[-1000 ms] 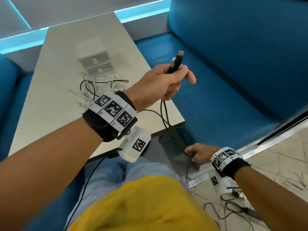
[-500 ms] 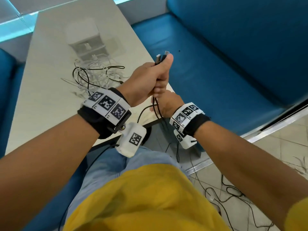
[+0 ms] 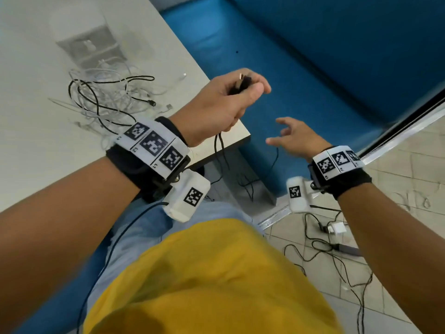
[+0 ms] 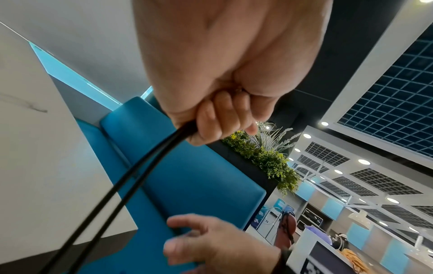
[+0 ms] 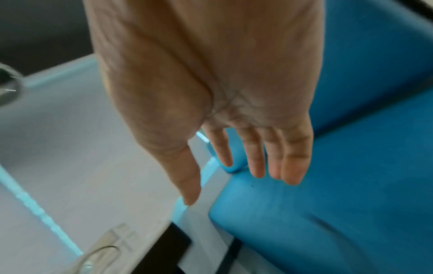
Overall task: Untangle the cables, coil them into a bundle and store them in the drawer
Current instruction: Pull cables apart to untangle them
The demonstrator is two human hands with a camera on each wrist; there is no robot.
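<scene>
My left hand [image 3: 231, 100] is raised over the table's right corner and grips both plug ends of a black cable [image 3: 242, 83]. In the left wrist view my left hand [image 4: 222, 103] has its fingers curled round the black cable [image 4: 140, 172], two strands of which hang down past the table edge. My right hand [image 3: 293, 138] hovers lower right of it over the blue seat, fingers spread and holding nothing; the right wrist view shows my right hand [image 5: 246, 148] with straight fingers. A tangle of white and black cables [image 3: 106, 100] lies on the table. Behind it stands a small white drawer unit [image 3: 89, 44].
The pale table [image 3: 36, 153] ends at a corner close to my left hand. A blue bench [image 3: 313, 80] runs along the right. More black cable and a white charger [image 3: 337, 229] lie on the tiled floor at lower right. My yellow shirt fills the bottom.
My right hand let go of the cable under my left fist and moved away to the right, opening its fingers. My left hand stays raised with the plugs in its grip.
</scene>
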